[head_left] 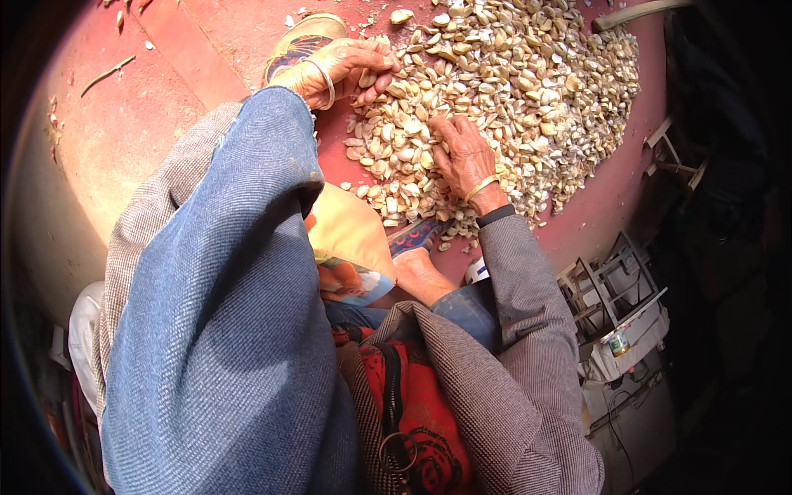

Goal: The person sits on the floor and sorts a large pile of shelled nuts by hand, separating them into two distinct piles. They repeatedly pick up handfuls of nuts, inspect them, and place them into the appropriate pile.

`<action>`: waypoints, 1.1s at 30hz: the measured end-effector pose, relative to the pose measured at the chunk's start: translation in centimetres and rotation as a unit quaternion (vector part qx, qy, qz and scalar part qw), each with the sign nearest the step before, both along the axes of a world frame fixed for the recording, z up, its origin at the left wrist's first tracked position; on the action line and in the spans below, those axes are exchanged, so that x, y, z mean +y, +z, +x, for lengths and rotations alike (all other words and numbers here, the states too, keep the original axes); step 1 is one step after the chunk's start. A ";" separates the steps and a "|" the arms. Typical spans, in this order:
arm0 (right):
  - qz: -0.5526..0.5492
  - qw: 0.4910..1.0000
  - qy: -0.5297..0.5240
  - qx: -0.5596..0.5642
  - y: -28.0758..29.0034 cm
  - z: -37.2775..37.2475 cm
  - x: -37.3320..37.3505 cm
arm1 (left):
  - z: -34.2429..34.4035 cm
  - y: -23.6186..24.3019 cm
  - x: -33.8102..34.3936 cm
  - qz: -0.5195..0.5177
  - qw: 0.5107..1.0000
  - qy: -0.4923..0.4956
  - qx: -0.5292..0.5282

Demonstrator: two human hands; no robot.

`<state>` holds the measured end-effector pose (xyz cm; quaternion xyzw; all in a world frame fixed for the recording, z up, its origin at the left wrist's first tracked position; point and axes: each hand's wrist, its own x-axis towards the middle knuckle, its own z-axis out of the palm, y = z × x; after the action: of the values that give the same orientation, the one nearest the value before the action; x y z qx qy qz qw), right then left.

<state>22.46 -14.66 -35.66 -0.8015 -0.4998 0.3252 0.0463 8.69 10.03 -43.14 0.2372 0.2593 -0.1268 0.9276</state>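
Note:
A broad heap of small pale cream, nut-like or clove-like pieces [511, 91] spreads over a red floor; their exact kind cannot be told. My left hand [338, 70], with a bangle at its wrist, is at the heap's left edge. Its fingers are bent together round a pale piece that shows between them. Further right, my right hand [466, 161], wearing a yellowish bangle, reaches into the near side of the heap. Those fingers curl down among the pieces, and what lies under them is partly hidden.
My shoe [301, 41] lies beside the left hand, and the other shoe [417, 238] borders the heap's near edge. A twig [107, 76] rests on the red floor [181, 49]. Wooden frames [615, 289] stand at right. A curved wooden piece [639, 12] touches the heap's far edge.

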 end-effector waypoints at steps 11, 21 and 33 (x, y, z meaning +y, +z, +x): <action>-0.065 0.989 0.050 0.126 4.4 1.1 -2.3 | 0.0 0.3 0.2 -0.009 1.000 -0.002 -0.009; -0.032 0.986 -0.141 0.076 2.9 5.5 -1.1 | -0.1 0.3 0.2 -0.003 1.000 -0.005 -0.006; 0.022 0.979 -0.201 -0.018 0.8 8.0 -0.5 | 0.1 0.3 0.1 0.002 1.000 -0.010 -0.008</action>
<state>30.44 -15.20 -34.84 -0.8898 -0.3364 0.2842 0.1193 8.74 10.16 -42.81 0.2425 0.2497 -0.1336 0.9279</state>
